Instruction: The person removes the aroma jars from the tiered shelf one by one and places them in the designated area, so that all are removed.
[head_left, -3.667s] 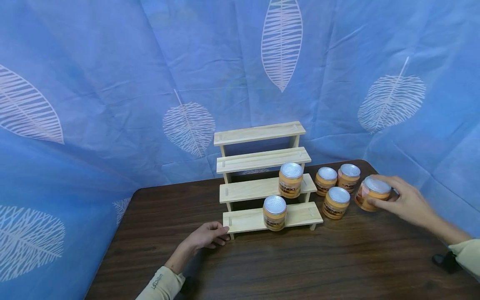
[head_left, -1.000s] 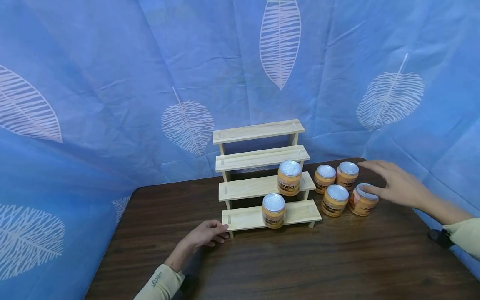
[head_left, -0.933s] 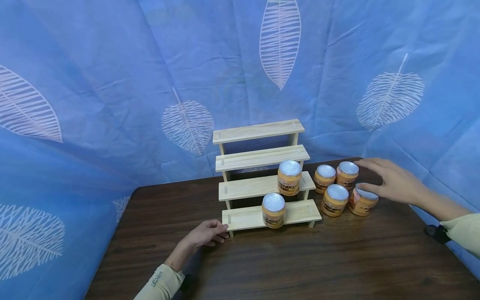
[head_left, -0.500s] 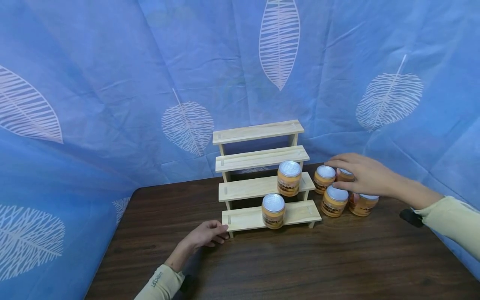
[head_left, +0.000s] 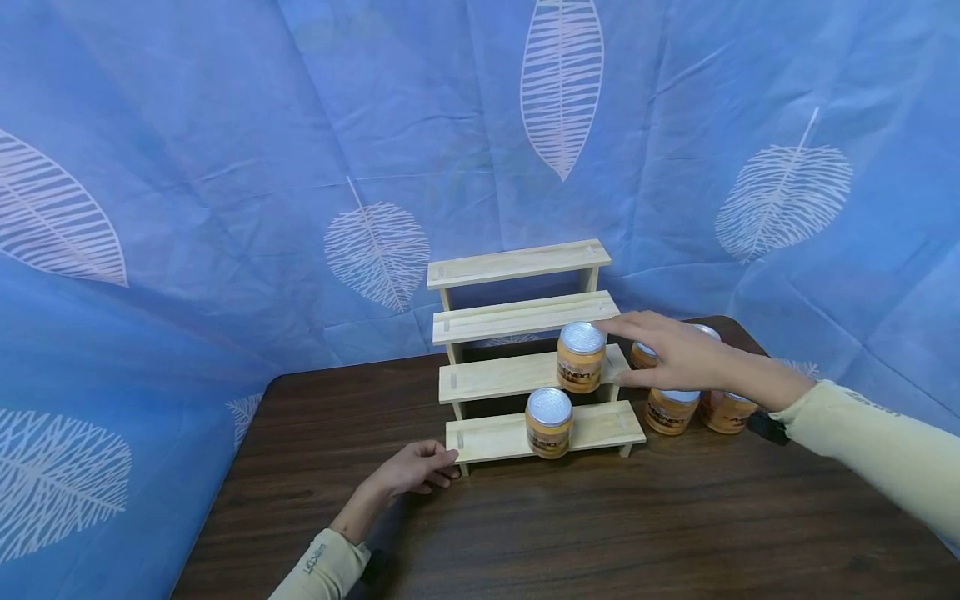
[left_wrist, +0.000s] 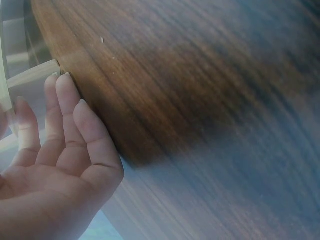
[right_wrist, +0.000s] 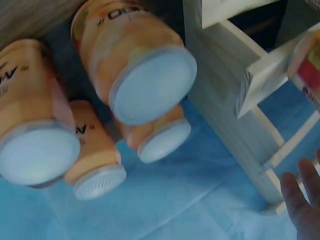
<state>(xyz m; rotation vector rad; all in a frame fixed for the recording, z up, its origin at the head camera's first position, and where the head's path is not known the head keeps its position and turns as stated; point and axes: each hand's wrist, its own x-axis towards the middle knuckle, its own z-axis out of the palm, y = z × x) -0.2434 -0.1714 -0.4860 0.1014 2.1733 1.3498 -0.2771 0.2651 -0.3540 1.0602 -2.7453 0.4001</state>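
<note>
From where I stood, the left hand (head_left: 416, 468) pinched the stand (head_left: 517, 317) by its lowest step, over at eight o'clock, thumb above and fingers bent beneath, probably to keep it from sliding. At three o'clock the right hand (head_left: 678, 354) hung in the air holding nothing, its thumb spread away from the straighter fingers, a gap that looked meant for the upper jar (head_left: 581, 360), upright on the second step; whether a fingertip touched its lid I couldn't tell. The lower jar (head_left: 549, 425) stood at that one's seven o'clock, on the bottom step. Four other jars (head_left: 671, 414) were bunched on the table (head_left: 600, 521) at the stand's three o'clock, handy, I supposed, for the right hand, which half hid them; the rear pair were hardest to make out, and in the left wrist view the thumb was almost wholly cut off
</note>
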